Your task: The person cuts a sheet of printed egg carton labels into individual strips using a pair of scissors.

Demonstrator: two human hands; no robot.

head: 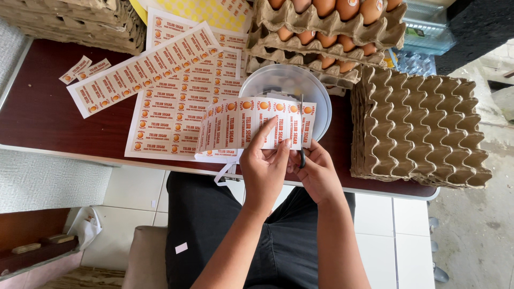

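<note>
At the centre of the frame, the left hand [263,170] is pinching a strip of printed labels [256,124] between thumb and fingers, holding it over a clear plastic bowl [316,96]. The right hand [317,172] is curling closed around the handles of scissors [302,140], whose blades are pointing up into the strip. More label sheets [171,91] are lying on the dark red table [37,112] at upper left. Empty egg trays [420,126] are stacked at right; filled egg trays [326,32] are sitting at the top.
</note>
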